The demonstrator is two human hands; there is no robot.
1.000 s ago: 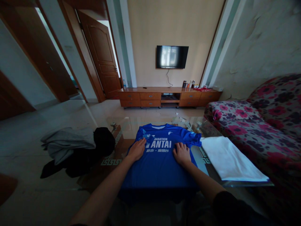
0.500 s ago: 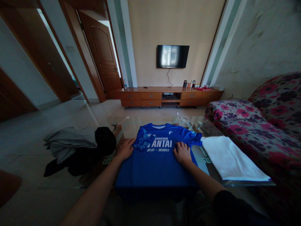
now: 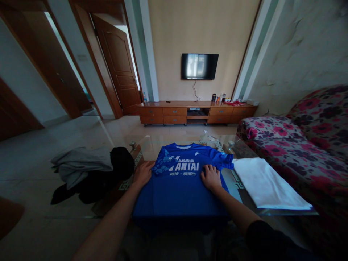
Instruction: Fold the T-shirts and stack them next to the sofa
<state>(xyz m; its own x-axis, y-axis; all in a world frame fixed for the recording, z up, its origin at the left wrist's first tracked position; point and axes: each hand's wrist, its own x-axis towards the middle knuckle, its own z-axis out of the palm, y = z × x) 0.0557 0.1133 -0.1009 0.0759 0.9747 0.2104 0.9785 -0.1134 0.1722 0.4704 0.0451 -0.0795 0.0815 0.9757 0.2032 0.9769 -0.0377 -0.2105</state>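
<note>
A blue sports T-shirt (image 3: 181, 186) with white lettering lies flat, front up, on a glass coffee table (image 3: 152, 145). My left hand (image 3: 143, 173) rests at the shirt's left edge, fingers stretched out flat on the cloth. Flat on the shirt's right chest, below the lettering, lies my right hand (image 3: 210, 177) with its fingers spread. Neither hand holds anything.
A folded white cloth (image 3: 265, 185) lies on the table to the right of the shirt. A heap of grey and black clothes (image 3: 89, 172) sits at the left. A floral sofa (image 3: 301, 145) stands to the right. A wooden TV cabinet (image 3: 195, 112) lines the far wall.
My left hand has slid left across the shirt from the lettering to its left edge, smoothing the cloth. My right hand has stayed in place.
</note>
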